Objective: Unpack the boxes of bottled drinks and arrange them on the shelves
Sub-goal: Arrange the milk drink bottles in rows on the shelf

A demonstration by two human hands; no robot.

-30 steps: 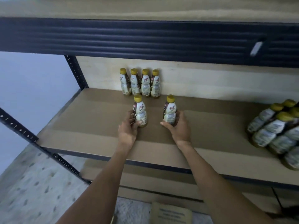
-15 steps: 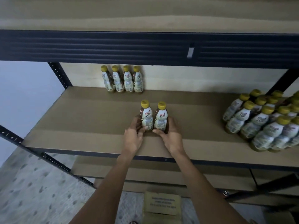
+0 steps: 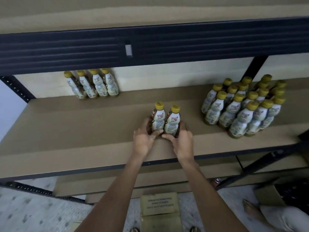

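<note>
Bottles (image 3: 158, 119), 2 of them, stand touching at frame centre on the shelf (image 3: 66, 131). My left hand (image 3: 143, 138) and right hand (image 3: 183, 139) each grasp 1 base, probably to slide both toward the row (image 3: 93, 84) of 4 at upper left.

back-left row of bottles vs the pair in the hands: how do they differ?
Count: back row four bottles, held pair two. Place: back row against the rear wall, untouched; held pair mid-shelf, gripped by left hand and right hand. Both: upright, yellow caps, white labels, same shelf.
</note>
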